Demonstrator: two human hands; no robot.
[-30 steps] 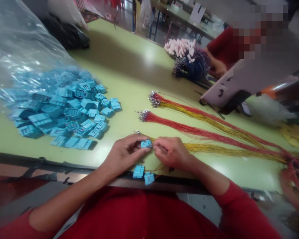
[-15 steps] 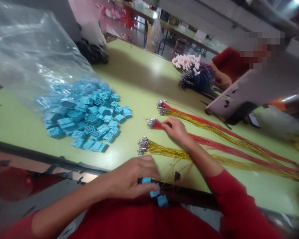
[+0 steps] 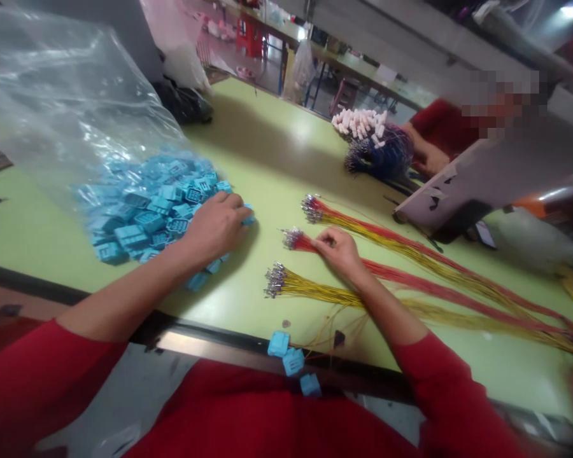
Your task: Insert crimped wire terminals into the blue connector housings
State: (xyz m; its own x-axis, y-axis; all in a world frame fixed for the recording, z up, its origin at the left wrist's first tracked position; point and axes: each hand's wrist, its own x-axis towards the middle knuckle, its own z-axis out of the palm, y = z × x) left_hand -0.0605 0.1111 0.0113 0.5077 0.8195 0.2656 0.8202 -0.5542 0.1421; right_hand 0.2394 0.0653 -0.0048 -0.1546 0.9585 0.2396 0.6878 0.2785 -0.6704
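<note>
Over the right edge of a pile of blue connector housings (image 3: 149,221) is my left hand (image 3: 216,224), back up and fingers bent down. Its fingertips meet a housing at the pile's edge; the thumb is hidden, so a grip cannot be made out. My right hand (image 3: 337,249) is closed in a pinch on a bundle of red wires (image 3: 307,243), just behind their metal terminals (image 3: 292,238). Nearer me lies a bundle of yellow wires (image 3: 315,288). Several blue housings (image 3: 293,361) with thin yellow wires sit at the table's front edge.
A clear plastic bag (image 3: 76,95) partly covers the housing pile. Beyond my right hand lies a bundle of red and yellow wires (image 3: 363,224). Dark wires with pale pink connectors (image 3: 360,124) lie farther back, beside a co-worker's arm (image 3: 430,156). A grey panel (image 3: 487,172) stands at right.
My left hand has moved from the blue housings at the front edge, up and left to the pile. My right hand stays at the red wires.
</note>
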